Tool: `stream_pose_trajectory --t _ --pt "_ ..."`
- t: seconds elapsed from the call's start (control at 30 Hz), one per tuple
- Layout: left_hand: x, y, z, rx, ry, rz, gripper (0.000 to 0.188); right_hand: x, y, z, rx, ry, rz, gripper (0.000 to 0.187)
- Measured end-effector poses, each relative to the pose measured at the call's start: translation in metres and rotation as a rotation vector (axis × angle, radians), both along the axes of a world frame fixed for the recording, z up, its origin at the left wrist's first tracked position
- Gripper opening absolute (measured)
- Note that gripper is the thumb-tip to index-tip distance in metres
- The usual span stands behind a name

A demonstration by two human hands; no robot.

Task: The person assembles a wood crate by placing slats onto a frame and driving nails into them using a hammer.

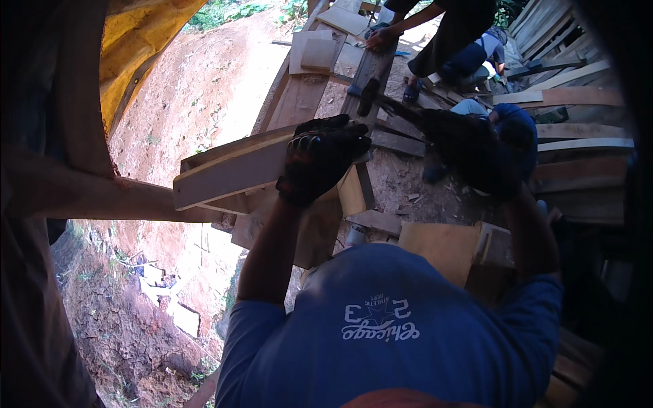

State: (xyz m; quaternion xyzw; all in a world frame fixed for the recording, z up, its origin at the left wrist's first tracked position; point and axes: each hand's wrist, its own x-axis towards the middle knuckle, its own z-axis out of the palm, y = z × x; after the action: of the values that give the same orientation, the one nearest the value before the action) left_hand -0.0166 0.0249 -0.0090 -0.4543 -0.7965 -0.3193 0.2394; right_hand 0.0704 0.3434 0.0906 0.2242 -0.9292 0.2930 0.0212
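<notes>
My left hand (321,162), in a dark glove, is closed over the right end of a long wooden frame (235,166) built of boards. Its fingers lie together at the frame's upper edge; whether a small piece is pinched there is hidden. My right hand (469,146), also gloved and smeared by motion, grips a hammer (371,97). The hammer's dark head points left, raised above and to the right of the left hand. Short boards (357,187) stand beneath the frame's right end.
A long plank bench (299,102) carries loose board pieces (318,53). Beyond it a co-worker's hand (383,37) rests on a beam, and other people (476,54) crouch at the right. Stacked planks (578,136) line the right side. A wooden beam (122,197) crosses at left above sloping earth.
</notes>
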Motion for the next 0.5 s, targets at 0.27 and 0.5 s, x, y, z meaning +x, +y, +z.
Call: stream_pose_trajectory --t 0.27,0.5 --pt "-0.006 -0.001 0.003 0.043 -0.183 -0.046 0.017 0.004 -0.017 0.014 0.222 0.239 -0.044 0.042" --pt "0.005 0.004 0.007 -0.024 -0.180 0.065 0.014 0.000 0.000 -0.018 -0.030 0.106 0.021 0.037"
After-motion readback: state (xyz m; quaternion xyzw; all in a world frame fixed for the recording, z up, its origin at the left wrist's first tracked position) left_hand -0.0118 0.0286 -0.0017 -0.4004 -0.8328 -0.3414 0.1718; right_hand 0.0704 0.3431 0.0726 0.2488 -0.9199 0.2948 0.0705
